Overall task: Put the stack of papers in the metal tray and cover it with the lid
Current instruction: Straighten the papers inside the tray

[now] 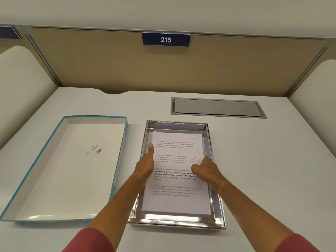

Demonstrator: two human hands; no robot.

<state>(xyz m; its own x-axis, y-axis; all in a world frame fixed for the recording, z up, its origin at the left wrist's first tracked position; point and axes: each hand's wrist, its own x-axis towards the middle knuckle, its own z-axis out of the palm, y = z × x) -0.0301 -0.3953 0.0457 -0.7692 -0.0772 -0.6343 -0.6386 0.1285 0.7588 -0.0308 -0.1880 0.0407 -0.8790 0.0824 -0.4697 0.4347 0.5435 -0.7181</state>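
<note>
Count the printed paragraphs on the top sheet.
4 on the top sheet: one near its far edge, one below, a third partly covered by the right hand, a fourth nearest. None seems fully hidden.

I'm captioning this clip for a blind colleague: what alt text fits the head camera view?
A person's left hand and right hand rest on a stack of printed papers lying inside a shiny metal tray on a white desk. To the left lies a teal-edged lid, upturned, not yet on the tray.

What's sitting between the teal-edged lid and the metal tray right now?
Only bare desk and the person's left forearm crossing the gap between the lid and the metal tray, in the head view.
</note>
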